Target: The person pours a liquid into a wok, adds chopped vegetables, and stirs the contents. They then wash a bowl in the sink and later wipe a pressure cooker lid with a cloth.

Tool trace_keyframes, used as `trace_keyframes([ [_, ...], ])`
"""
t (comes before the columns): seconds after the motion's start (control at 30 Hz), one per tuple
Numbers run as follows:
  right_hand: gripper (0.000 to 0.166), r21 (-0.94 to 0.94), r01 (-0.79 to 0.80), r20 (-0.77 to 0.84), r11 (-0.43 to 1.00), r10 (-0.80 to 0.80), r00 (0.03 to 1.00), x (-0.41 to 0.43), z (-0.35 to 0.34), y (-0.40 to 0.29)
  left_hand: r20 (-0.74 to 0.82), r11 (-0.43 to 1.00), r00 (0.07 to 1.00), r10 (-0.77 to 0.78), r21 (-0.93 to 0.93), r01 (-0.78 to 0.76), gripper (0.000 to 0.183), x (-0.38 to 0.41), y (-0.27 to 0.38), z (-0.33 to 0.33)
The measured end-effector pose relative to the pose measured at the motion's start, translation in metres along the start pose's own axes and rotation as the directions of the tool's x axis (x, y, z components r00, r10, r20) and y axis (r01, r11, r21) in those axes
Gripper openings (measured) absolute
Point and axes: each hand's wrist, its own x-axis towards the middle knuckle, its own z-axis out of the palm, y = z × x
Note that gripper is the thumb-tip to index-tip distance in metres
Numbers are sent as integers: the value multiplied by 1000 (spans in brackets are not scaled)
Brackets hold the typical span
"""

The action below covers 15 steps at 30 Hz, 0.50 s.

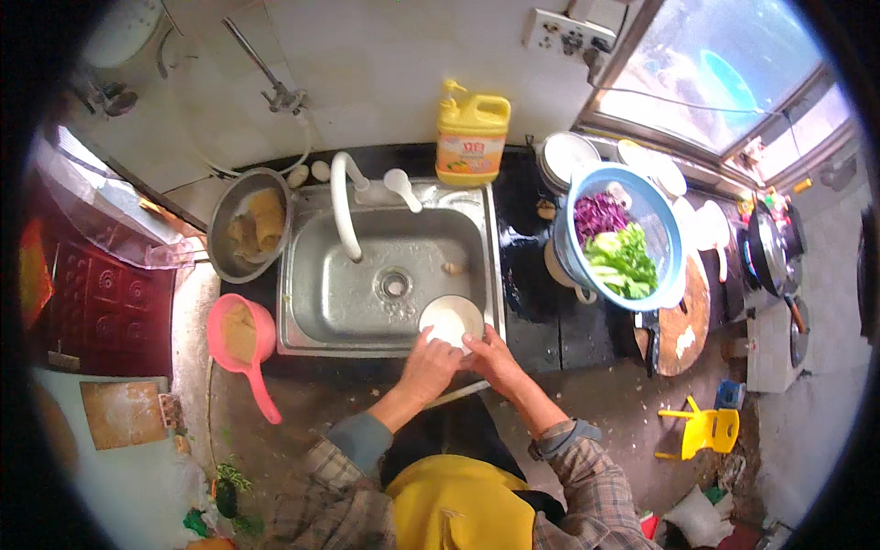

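Note:
A small white bowl (452, 315) is tilted over the near right corner of the stainless steel sink (330, 302). My right hand (496, 361) grips its right side, thumb over the near rim. On the near left part of the bowl lies my left hand (433, 364), its fingers reaching over the rim and inside. Behind them, the white faucet spout (346, 206) curves over the basin, and no stream of water shows from it. A small brownish object (452, 267) sits on the basin's right side. Water drops wet the metal around the drain (394, 287).
Left of the sink stand a metal basin (221, 237) with tan pieces and a pink dipper (258, 392). A yellow detergent jug (473, 141) stands behind. To the right are a blue colander (577, 275) of purple and green leaves, a knife (647, 344) and a wooden chopping board (696, 316).

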Motion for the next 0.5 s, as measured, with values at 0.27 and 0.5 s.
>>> trace_keyframes([
  [0.27,54,124,160,-270,979,-122,955,-66,-24,59,-73,877,977,202,458,-147,30,5,-31,-72],
  [0.5,61,221,293,-307,930,-219,926,-134,-47,50,640,328,755,-141,-689,646,59,8,29,-32],
])
